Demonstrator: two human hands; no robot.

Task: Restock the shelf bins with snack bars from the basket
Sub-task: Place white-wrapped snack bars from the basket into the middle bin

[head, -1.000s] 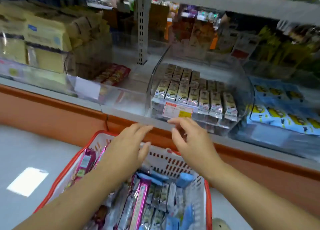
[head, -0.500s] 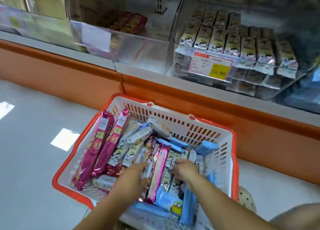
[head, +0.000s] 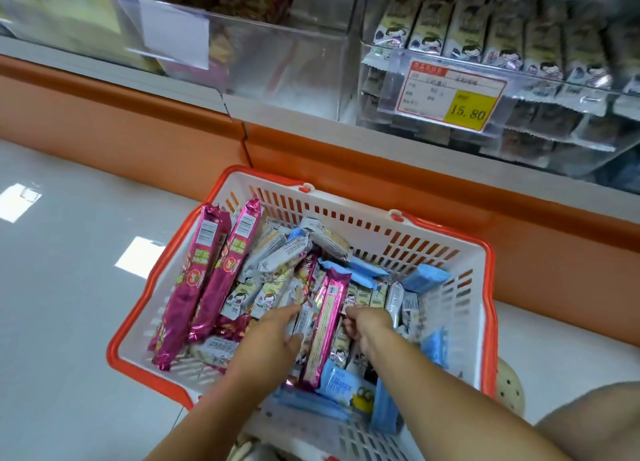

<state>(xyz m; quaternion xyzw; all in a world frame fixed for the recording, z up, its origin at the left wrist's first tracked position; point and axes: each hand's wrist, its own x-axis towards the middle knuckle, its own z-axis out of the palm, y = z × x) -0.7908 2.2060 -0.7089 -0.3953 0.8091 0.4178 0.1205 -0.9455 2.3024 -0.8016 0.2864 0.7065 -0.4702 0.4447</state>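
Basket point(head: 381, 214) over pale floor point(head: 69, 322) (orange shelf base point(head: 138, 131)); left fingers point(head: 287, 313) straight, right fingers point(head: 350, 329) apparently gripping bars point(head: 369, 294).

A shop: a price tag point(head: 450, 95) reading 15.80 on clear shelf bins point(head: 540, 89) of packaged snacks.

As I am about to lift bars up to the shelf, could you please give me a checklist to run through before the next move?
1. Matching cream bars in the basket: ok, they lie by both hands.
2. Grip of the left hand: not ok, its fingers lie straight on the bars.
3. Grip of the right hand: cannot tell, its fingers curl down among the bars and hide what they hold.
4. Long pink pack clear of the pick: not ok, it lies between the hands, over the bars.
5. Room in the shelf bin: cannot tell, the front rows look full and the back is out of view.
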